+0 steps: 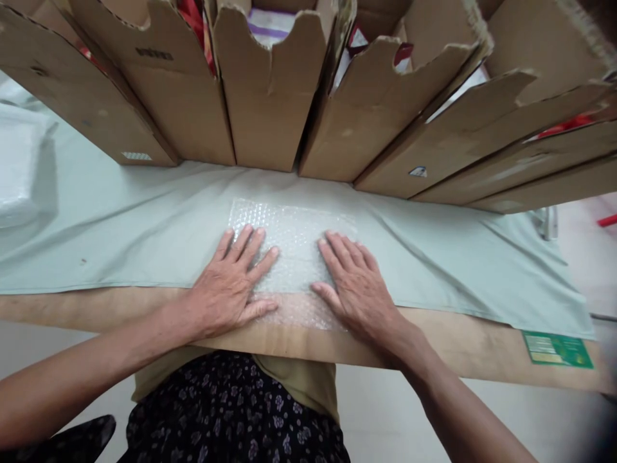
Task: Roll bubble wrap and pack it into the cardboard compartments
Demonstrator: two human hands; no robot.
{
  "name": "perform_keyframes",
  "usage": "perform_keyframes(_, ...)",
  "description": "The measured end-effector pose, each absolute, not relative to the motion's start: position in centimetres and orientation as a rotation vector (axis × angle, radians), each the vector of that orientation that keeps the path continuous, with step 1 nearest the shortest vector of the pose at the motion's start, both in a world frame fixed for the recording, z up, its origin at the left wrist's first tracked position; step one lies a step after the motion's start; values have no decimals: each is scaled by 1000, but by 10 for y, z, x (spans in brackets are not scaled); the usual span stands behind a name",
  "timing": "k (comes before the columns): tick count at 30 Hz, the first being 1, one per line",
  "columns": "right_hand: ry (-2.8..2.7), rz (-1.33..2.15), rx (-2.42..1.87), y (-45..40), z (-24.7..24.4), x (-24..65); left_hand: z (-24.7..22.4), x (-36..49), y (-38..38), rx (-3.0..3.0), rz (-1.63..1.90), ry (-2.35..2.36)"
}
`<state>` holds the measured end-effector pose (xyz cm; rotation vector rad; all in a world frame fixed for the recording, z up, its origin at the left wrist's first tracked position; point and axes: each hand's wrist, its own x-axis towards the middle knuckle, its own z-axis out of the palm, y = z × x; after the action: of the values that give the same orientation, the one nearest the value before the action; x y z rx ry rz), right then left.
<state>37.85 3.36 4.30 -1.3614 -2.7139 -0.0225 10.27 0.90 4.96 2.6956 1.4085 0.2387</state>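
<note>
Both hands pressing on a sheet of clear bubble wrap. The bubble wrap [295,247] lay flat at the middle of the worktop [308,342], its far part on a pale green cloth [448,257] and its near part over the bare front strip. The left hand [230,283] rested palm down on its left side, fingers spread, grip released; the right hand [357,283] lay likewise on its right side, grip released, thumb apart from the fingers. Beyond the sheet stood a row of open cardboard boxes [272,106] with notched fronts. A white package [18,161] sat at the far left, and a green card [559,349] lay near the right end of the front strip.
</note>
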Motion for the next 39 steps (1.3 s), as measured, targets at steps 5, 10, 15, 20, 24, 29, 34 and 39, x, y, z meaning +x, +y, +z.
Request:
perform_keyframes(5, -2701, -41, -1374, 27, 48, 390, 59, 96, 11, 2660, 220, 1427)
perform_keyframes(10, -2702, 109, -1254, 20, 62, 407, 63, 87, 6, 2637, 178, 1368)
perform_keyframes(15, -2685, 212, -1112, -10, 76, 438, 67, 71, -18, 2724, 191, 1115)
perform_keyframes(20, -2639, 60, -1152, -22, 66, 435, 62, 72, -23, 2677, 226, 1141)
perform_keyframes(24, -2378, 141, -1131, -12, 56, 423, 64, 75, -20, 2644, 274, 1138)
perform_keyframes(29, -1929, 550, -1312, -9, 70, 411, 72, 73, -15, 2530, 572, 1200)
perform_keyframes(34, -1592, 692, -1380, 6, 84, 406, 97, 73, 3, 2075, 768, 1515)
perform_keyframes(39, -1625, 682, -1513, 25, 70, 412, 103, 79, 33, 1942, 531, 1712)
